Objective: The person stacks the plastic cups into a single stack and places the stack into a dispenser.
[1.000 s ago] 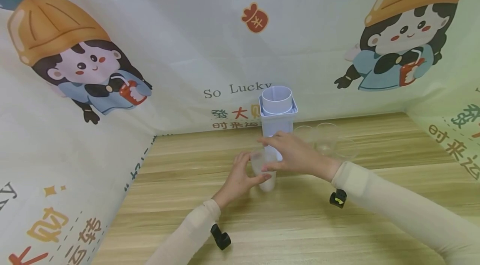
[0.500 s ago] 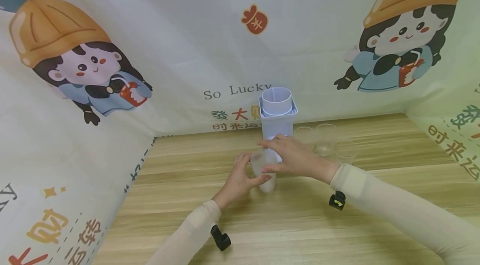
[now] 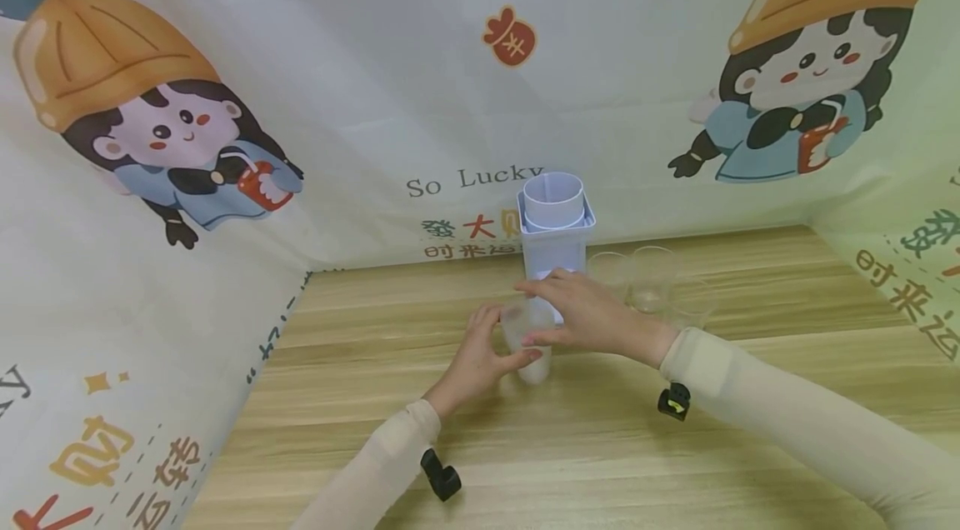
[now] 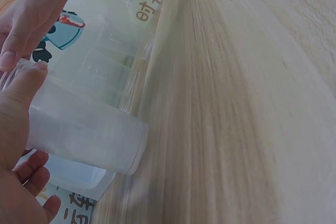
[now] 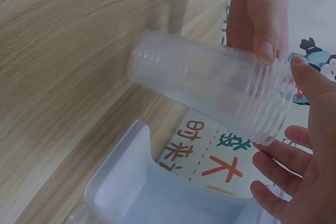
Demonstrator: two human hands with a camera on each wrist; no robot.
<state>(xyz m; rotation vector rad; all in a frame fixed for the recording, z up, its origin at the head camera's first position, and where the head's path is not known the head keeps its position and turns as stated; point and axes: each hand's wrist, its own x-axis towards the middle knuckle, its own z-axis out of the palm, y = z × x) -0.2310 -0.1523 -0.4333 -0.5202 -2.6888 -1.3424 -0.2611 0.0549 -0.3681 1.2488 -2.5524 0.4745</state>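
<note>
A stack of nested clear plastic cups [image 3: 536, 367] stands upright on the wooden table, its many rims showing at the top in the right wrist view. My left hand [image 3: 471, 362] grips the upper part of the stack from the left, thumb in front. From the right, my right hand [image 3: 596, 315] holds the rims between thumb and fingers; in the right wrist view its thumb and fingertips lie at the top rim [image 5: 275, 114]. Right behind the stack stands a pale blue cup dispenser [image 3: 555, 251] with a round tube on top.
Several single clear cups [image 3: 651, 278] stand on the table [image 3: 600, 438] behind my right wrist, right of the dispenser. A printed cloth [image 3: 390, 97] hangs behind the table and along both sides.
</note>
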